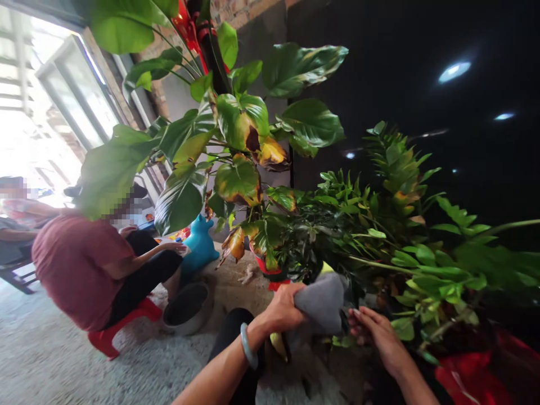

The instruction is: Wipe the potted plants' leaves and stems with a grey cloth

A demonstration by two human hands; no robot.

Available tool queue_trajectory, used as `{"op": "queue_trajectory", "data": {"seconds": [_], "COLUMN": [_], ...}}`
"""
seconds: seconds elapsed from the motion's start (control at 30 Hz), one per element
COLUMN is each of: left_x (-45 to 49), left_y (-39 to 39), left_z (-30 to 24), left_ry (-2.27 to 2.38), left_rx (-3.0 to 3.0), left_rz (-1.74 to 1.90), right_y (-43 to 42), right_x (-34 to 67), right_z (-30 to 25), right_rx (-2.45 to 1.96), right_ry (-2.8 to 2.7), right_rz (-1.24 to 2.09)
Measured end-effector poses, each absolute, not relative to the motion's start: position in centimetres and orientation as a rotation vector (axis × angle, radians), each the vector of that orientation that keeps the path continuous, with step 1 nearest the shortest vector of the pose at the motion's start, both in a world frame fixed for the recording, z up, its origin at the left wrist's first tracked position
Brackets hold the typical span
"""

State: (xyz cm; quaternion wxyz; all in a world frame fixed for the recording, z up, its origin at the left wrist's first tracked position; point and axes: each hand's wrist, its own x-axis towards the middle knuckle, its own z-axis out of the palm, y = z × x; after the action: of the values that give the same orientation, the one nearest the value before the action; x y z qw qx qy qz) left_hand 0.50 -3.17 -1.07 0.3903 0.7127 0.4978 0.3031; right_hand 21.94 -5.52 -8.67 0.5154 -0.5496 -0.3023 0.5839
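Note:
My left hand (282, 309) is closed on a grey cloth (323, 304), holding it up against the low foliage. A pale jade bangle (248, 346) circles that wrist. My right hand (373, 332) sits just right of the cloth, fingers curled around a stem or leaf I cannot make out, under the small-leaved green plant (379, 236). Behind stands a tall plant with big broad leaves (236, 135), some yellowed and browned, rising from a red pot (272, 275).
A person in a red shirt (80, 264) sits on a low red stool (118, 332) at left, beside a grey bowl (185, 306) and a blue toy figure (200, 242). Another red pot (472, 377) shows at lower right. Bright doorway at far left.

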Motion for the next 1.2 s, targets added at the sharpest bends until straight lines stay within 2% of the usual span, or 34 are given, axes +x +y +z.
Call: {"op": "queue_trajectory", "data": {"seconds": [0.1, 0.27, 0.33, 0.57, 0.63, 0.83, 0.97, 1.07, 1.2], "left_x": [0.3, 1.4, 1.9, 1.4, 1.4, 2.4, 1.9, 0.9, 0.3], "left_y": [-3.9, -1.4, -0.5, -2.6, -2.8, -0.4, -1.7, -3.4, -3.2], "left_z": [-0.2, 3.1, 3.0, 0.8, 1.7, 3.3, 0.6, -0.2, 1.9], "left_ry": [1.099, 1.166, 1.247, 1.076, 1.037, 1.109, 1.274, 1.155, 1.084], "left_rx": [1.836, 1.701, 1.661, 1.868, 1.854, 1.612, 1.768, 1.857, 1.755], "left_rz": [0.769, 1.184, 1.238, 0.776, 0.826, 1.266, 0.935, 0.692, 0.947], "right_y": [-5.5, -5.6, -5.7, -6.2, -6.2, -6.1, -6.2, -6.2, -5.9], "right_x": [22.0, 21.5, 21.3, 21.1, 21.1, 21.2, 21.5, 21.7, 21.6], "right_z": [-9.1, -8.3, -7.8, -8.1, -8.2, -7.5, -7.4, -7.8, -8.6], "right_rx": [-1.318, -1.281, -1.256, -1.203, -1.198, -1.216, -1.209, -1.182, -1.22], "right_ry": [-0.736, -0.696, -0.678, -0.83, -0.84, -0.755, -0.74, -0.756, -0.743], "right_rz": [1.382, 1.399, 1.408, 1.57, 1.564, 1.482, 1.451, 1.459, 1.433]}}
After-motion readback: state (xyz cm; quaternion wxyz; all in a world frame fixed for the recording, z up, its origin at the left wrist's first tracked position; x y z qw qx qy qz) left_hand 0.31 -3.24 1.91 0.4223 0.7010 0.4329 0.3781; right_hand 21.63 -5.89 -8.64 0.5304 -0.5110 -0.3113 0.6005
